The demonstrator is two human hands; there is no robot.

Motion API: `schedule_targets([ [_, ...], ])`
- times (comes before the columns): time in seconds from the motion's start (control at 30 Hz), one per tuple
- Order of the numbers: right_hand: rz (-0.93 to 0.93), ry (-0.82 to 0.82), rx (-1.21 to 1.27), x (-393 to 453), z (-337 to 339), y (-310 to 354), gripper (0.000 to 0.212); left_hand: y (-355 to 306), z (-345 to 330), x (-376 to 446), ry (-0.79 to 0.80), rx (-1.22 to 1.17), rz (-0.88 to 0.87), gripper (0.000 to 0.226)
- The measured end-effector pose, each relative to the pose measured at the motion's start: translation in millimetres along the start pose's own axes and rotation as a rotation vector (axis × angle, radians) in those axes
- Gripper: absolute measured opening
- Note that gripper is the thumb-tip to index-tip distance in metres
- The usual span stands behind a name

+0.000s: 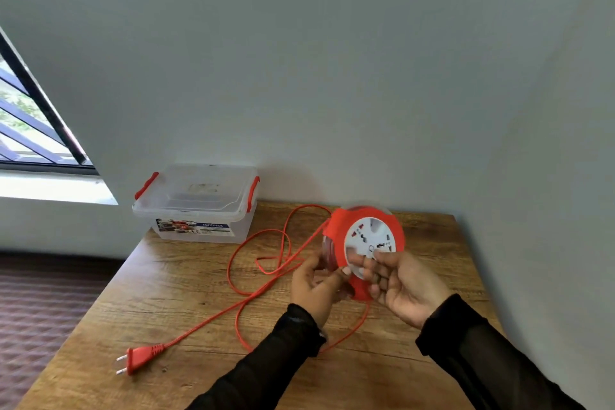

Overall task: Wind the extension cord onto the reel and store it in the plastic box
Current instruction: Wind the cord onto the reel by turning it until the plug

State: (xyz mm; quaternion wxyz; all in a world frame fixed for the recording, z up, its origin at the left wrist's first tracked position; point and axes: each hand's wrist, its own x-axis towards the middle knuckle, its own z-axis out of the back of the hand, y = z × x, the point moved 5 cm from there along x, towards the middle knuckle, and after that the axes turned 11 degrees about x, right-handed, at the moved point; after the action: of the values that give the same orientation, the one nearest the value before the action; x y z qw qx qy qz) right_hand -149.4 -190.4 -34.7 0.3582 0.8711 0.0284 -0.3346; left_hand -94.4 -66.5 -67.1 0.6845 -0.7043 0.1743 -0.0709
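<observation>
A round orange reel [349,221] with a white socket face is held upright above the wooden table [186,289]. My left hand [316,286] grips its lower left rim and transparent back. My right hand [399,286] lies across the lower right of the white face with its fingers curled onto it. The orange cord [263,250] runs off the reel in loose loops over the table and ends in a two-pin plug [136,359] near the front left edge. A clear plastic box [196,201] with orange clips and its lid on stands at the table's back left corner.
The table stands against a pale wall at the back and right. Its left edge drops to a dark patterned floor [40,309]. A window [26,123] with bars is at the far left.
</observation>
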Motion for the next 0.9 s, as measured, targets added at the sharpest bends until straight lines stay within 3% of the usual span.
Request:
schedule_targets([
  [0.1, 0.246, 0.025, -0.494, -10.0, 0.1, 12.9, 0.017, -12.0, 25.6, 17.6, -0.017, 0.005, 0.101, 0.012],
  [0.2, 0.889, 0.03, -1.347, -27.5, -9.4, 31.3, 0.03, -34.6, 44.4, 33.2, 0.084, 0.134, 0.119, 0.018],
  [0.23, 1.022, 0.069, -1.587, -30.8, -14.0, 30.4, 0.037, -42.5, 46.8, 36.0, 0.134, 0.187, 0.118, 0.022],
  [0.3, 1.055, 0.101, -1.84, -29.9, -18.7, 28.0, 0.048, -58.1, 47.5, 39.0, 0.226, 0.3, 0.098, 0.025],
  [0.47, 1.035, 0.182, -1.954, -20.3, -25.9, 22.8, 0.065, -80.9, 40.2, 38.1, 0.408, 0.49, 0.027, 0.024],
  [0.57, 0.886, 0.204, -1.983, -12.0, -21.3, 19.3, 0.063, -82.9, 34.9, 35.2, 0.453, 0.591, -0.005, 0.025],
  [0.63, 0.906, 0.177, -2.051, -7.8, -17.4, 15.6, 0.062, -80.9, 31.6, 33.4, 0.453, 0.641, -0.028, 0.025],
  [0.73, 0.979, 0.075, -2.005, -5.2, -13.1, 16.3, 0.062, -75.9, 29.0, 32.5, 0.404, 0.592, -0.041, 0.027],
  [0.9, 0.921, -0.094, -1.779, -3.2, -8.4, 23.2, 0.066, -65.0, 23.8, 29.7, 0.325, 0.388, -0.003, 0.024],
])
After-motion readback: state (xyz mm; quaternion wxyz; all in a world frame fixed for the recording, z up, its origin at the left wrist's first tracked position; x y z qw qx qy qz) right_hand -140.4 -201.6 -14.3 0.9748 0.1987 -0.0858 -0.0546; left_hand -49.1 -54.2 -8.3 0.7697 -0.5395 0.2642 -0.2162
